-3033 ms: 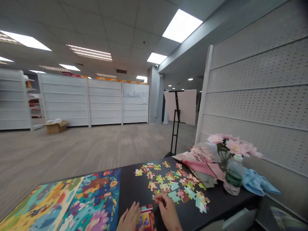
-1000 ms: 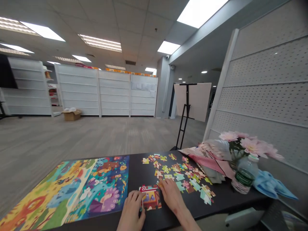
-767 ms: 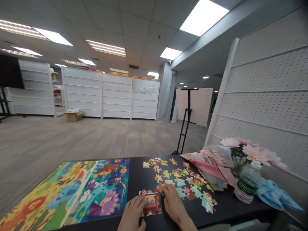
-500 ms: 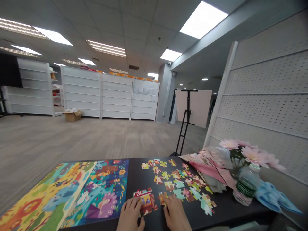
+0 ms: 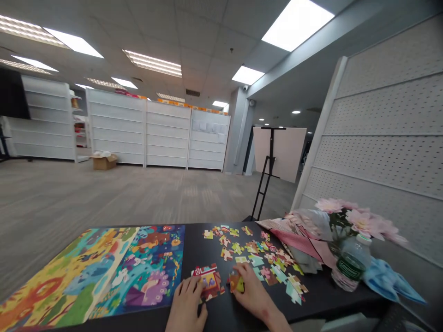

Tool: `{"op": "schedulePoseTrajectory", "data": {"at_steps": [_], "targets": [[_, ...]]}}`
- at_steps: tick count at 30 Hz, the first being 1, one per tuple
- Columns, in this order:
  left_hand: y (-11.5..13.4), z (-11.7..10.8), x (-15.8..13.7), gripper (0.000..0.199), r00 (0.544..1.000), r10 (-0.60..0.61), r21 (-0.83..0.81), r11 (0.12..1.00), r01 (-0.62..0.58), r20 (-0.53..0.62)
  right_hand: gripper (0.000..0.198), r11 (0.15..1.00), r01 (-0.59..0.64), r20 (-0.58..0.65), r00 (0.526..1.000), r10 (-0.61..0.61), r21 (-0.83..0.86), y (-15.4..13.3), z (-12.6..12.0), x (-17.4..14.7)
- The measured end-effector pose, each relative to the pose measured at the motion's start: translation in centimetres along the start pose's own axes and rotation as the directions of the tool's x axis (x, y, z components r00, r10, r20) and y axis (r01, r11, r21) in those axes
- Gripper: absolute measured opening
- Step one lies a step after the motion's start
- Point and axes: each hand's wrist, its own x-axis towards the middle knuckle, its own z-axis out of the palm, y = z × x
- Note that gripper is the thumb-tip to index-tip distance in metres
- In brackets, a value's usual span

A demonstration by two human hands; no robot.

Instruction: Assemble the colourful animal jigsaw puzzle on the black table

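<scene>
My left hand [image 5: 187, 299] lies at the lower left corner of a small joined jigsaw section [image 5: 211, 283] with red, orange and purple parts. Its fingertips rest on the section's left side, and the thumb is bent below, gripping the corner. To the right, my right hand [image 5: 252, 290] curls around a brown and yellow jigsaw piece [image 5: 236, 281], index finger above it and thumb below. A narrow gap of black table separates this piece from the joined section. Several loose jigsaw pieces [image 5: 256, 260] are scattered beyond my right hand, some partly covered by it.
A colourful picture sheet [image 5: 138, 276] covers the left part of the black table [image 5: 197, 251]. Wrapped pink flowers [image 5: 363, 221], a water bottle [image 5: 351, 265] and a blue cloth [image 5: 391, 279] stand or lie at the right. An easel [image 5: 265, 184] stands behind the table.
My right hand has turned and its fingers reach slightly farther up, leaving more of the brown and yellow piece showing. My left hand stays at the joined section. The view has tilted slightly.
</scene>
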Motion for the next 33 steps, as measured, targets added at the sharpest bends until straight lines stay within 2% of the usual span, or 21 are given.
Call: {"op": "schedulePoseTrajectory", "data": {"at_steps": [3, 5, 7, 9, 12, 16, 33], "targets": [[0.0, -0.1, 0.0, 0.058, 1.000, -0.004, -0.010, 1.000, 0.004, 0.016, 0.031, 0.988, -0.052, -0.153, 0.985, 0.074, 0.143, -0.4, 1.7, -0.8], [-0.1, -0.1, -0.1, 0.058, 1.000, -0.003, -0.018, 1.000, 0.003, 0.008, 0.029, 0.959, -0.115, -0.190, 0.967, 0.168, 0.260, -0.6, 3.7, -1.5], [-0.1, 0.0, -0.3, 0.058, 1.000, 0.002, -0.025, 1.000, -0.002, 0.001, 0.030, 0.942, -0.142, -0.208, 0.955, 0.211, 0.305, -0.8, 5.7, -2.2], [-0.1, 0.0, -0.4, 0.058, 1.000, 0.006, -0.028, 1.000, -0.006, 0.007, 0.023, 0.964, -0.136, -0.257, 0.946, 0.195, 0.230, -1.4, 7.5, -2.6], [-0.2, 0.0, -0.3, 0.057, 1.000, 0.004, -0.025, 1.000, -0.004, 0.010, 0.006, 0.989, -0.143, -0.323, 0.935, 0.144, 0.028, -2.6, 8.9, -2.8], [-0.2, -0.1, -0.1, 0.057, 1.000, 0.001, -0.027, 1.000, 0.000, 0.021, 0.006, 0.980, -0.163, -0.336, 0.935, 0.115, -0.118, -3.5, 9.2, -2.6], [-0.8, 0.2, 0.1, 0.063, 0.999, 0.029, -0.058, 0.998, -0.027, 0.028, 0.010, 0.895, -0.245, -0.235, 0.958, 0.164, -0.373, -2.7, 8.6, -2.4]]}}
